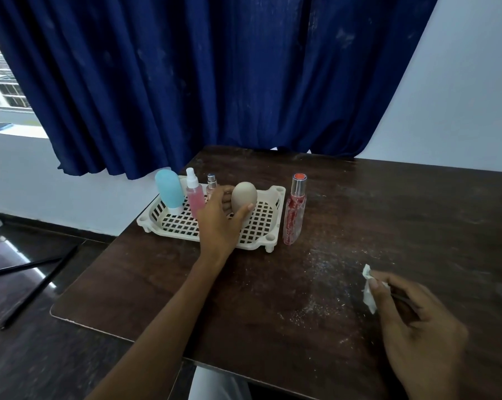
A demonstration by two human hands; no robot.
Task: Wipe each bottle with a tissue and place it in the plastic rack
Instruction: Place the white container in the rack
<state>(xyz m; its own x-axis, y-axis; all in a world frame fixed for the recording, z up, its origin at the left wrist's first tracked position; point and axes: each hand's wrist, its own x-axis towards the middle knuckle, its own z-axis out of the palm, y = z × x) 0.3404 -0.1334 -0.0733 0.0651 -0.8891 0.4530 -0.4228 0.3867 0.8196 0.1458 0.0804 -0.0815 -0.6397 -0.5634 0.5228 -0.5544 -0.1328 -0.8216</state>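
A white plastic rack (261,241) with a grid floor sits at the table's far left. In it stand a blue squeeze bottle (169,191), a pink spray bottle (194,194) and a small pink perfume bottle (211,183). My left hand (219,219) grips a beige rounded bottle (243,197) upright over the rack's middle. Whether it touches the rack floor I cannot tell. A tall clear bottle with red contents (294,210) stands on the table just right of the rack. My right hand (414,321) pinches a crumpled white tissue (369,290) near the table's right front.
The dark wooden table (359,226) carries scattered pale crumbs near its middle. A blue curtain (200,76) hangs behind the table. Left of the table, the dark floor holds thin black rods (36,287).
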